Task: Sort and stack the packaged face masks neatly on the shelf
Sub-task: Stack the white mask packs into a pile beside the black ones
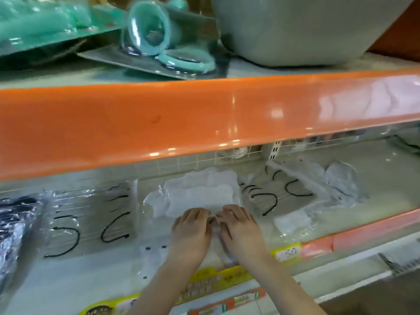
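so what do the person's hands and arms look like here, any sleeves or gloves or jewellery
Both are bare: no gloves on the left hand or the right hand, and no rings show on the fingers. The forearms are uncovered right down to the bottom edge of the view, with no sleeve, watch or bracelet visible.

Packaged masks lay spread across the lower shelf [384,160].

A white pack [200,192] in clear wrap lay flat at the centre, its near edge under 2 hands. Left of it lay a clear pack with black ear loops [91,221], and at the far left a dark pack [13,221]. To the right, another black-loop pack [279,189] lay askew, with crumpled clear packs [341,180] beyond.
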{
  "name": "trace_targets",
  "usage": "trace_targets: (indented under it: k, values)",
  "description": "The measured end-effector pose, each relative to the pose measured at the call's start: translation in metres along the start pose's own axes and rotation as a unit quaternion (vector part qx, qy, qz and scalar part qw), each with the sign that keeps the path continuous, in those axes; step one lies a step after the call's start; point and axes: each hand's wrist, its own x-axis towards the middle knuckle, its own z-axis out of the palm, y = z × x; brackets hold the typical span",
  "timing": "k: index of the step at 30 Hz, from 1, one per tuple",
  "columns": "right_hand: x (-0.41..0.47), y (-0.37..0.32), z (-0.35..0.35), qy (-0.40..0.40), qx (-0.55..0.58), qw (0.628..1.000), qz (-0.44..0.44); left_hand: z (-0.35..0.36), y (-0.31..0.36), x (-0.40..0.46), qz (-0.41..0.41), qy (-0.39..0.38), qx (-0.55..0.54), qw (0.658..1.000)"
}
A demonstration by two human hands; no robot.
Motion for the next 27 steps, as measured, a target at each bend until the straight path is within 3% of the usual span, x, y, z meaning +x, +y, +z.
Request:
trace_targets:
  k: [9, 17, 20, 22, 27]
  values:
    - [-0.005, 0.085, -0.037, -0.056, 0.021, 0.998, 0.017, 0.050, 0.068, 0.025, 0.038, -0.050, -0.006, 0.998]
    - [-0.006, 0.150, -0.063, -0.123, -0.012, 0.992, 0.006, 0.080, 0.107, 0.045, 0.120, -0.094, -0.011, 0.988]
    - [0.001, 0.167, -0.068, -0.172, -0.036, 0.984, 0.015, 0.092, 0.114, 0.060, 0.098, -0.162, 0.033, 0.981]
    - [0.006, 0.174, -0.068, -0.190, -0.044, 0.980, 0.026, 0.096, 0.118, 0.069, 0.091, -0.148, 0.062, 0.983]
    - [0.005, 0.180, -0.054, -0.151, -0.028, 0.987, 0.056, 0.103, 0.116, 0.080, 0.063, -0.169, 0.080, 0.980]
